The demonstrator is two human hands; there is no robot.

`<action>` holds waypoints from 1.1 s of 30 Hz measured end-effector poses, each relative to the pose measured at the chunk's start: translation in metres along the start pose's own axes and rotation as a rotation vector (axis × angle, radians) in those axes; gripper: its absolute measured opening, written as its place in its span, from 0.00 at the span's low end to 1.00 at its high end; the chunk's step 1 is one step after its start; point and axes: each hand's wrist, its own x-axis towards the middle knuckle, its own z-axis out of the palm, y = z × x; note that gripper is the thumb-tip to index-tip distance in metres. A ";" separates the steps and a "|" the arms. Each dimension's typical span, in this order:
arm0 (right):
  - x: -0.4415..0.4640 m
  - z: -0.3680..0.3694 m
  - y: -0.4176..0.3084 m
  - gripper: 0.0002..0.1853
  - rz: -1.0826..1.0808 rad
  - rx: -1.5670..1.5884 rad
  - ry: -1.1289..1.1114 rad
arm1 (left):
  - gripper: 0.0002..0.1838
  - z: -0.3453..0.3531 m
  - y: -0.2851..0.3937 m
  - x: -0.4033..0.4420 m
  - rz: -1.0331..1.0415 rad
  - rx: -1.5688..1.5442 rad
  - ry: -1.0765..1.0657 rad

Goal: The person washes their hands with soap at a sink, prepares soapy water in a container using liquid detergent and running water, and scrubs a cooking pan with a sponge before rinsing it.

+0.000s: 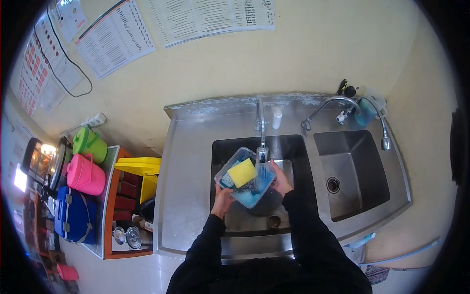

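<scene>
A clear plastic container (233,160) is held between my two hands over the left sink basin (301,201). Inside it lie a yellow sponge (243,172), a grey mesh-like scrubber and blue, foamy material at the lower end. My left hand (223,201) grips the container's lower left side. On the opposite side, my right hand (281,179) has its fingers against the right edge. Water runs from the flexible faucet head (263,155) into the container's right part. Beneath the container a dark round item (268,203) is partly hidden.
A second basin (360,171) with a curved faucet (338,99) lies to the right. A white bottle (277,119) stands behind the left basin. To the left, a shelf holds a pink bucket (85,175), a green bucket (90,145) and a blue cooler (75,215).
</scene>
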 end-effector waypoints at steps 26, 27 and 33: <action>-0.009 0.007 -0.006 0.31 -0.004 -0.079 0.066 | 0.43 0.000 0.001 0.001 0.004 0.043 0.018; -0.011 0.008 -0.007 0.32 -0.014 -0.083 0.077 | 0.43 0.003 0.002 0.001 0.007 0.047 0.029; -0.011 0.003 -0.004 0.35 -0.063 -0.060 0.025 | 0.43 0.005 -0.003 0.006 0.017 0.041 0.020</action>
